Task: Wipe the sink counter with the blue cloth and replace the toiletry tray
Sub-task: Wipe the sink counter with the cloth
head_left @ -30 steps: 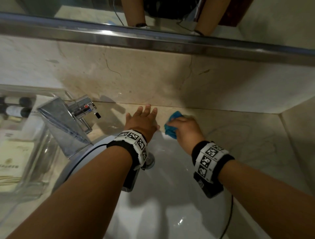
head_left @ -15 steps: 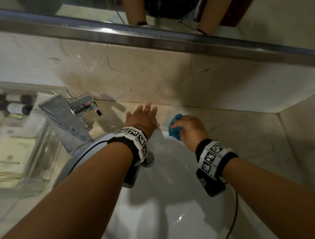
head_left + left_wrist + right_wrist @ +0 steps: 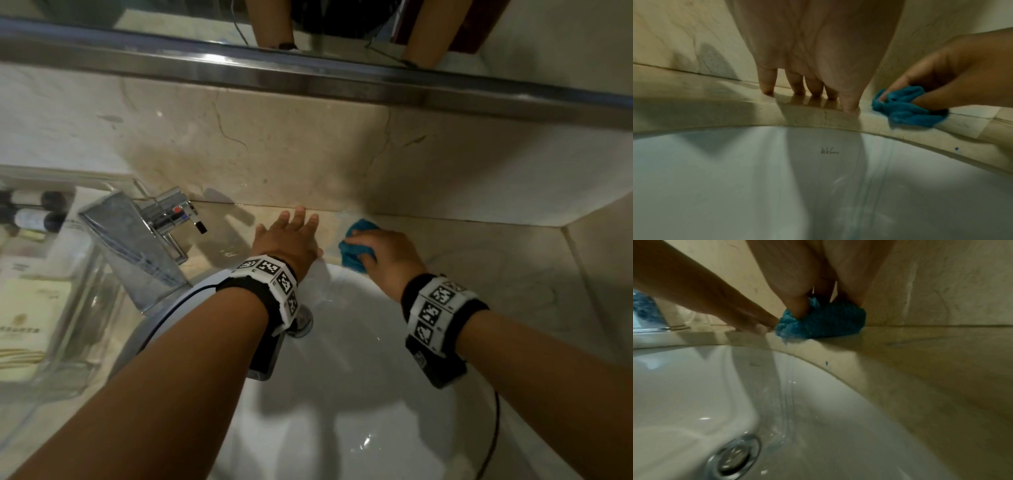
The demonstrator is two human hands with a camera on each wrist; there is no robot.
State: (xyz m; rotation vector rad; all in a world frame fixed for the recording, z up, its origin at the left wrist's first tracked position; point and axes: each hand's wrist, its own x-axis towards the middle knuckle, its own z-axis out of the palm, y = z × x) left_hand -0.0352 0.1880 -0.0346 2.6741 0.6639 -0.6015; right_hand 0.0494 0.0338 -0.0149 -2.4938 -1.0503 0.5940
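My right hand (image 3: 383,253) grips a bunched blue cloth (image 3: 354,246) and presses it on the beige marble counter (image 3: 496,274) just behind the sink rim. The left wrist view shows the cloth (image 3: 908,110) crumpled under curled fingers, and the right wrist view shows the cloth (image 3: 822,322) close to the back wall. My left hand (image 3: 291,236) lies flat on the counter left of the cloth, fingers straight and spread, fingertips (image 3: 767,91) touching the stone. A clear toiletry tray (image 3: 44,301) with small bottles and packets sits at the far left.
A chrome faucet (image 3: 137,243) stands between the tray and my left hand. The white basin (image 3: 342,394) with its metal drain (image 3: 733,456) fills the foreground. A marble backsplash (image 3: 274,147) and mirror ledge rise behind; a side wall closes the right.
My right hand with the cloth has slid slightly back and right along the counter behind the basin. The left hand stays planted in the same spot.
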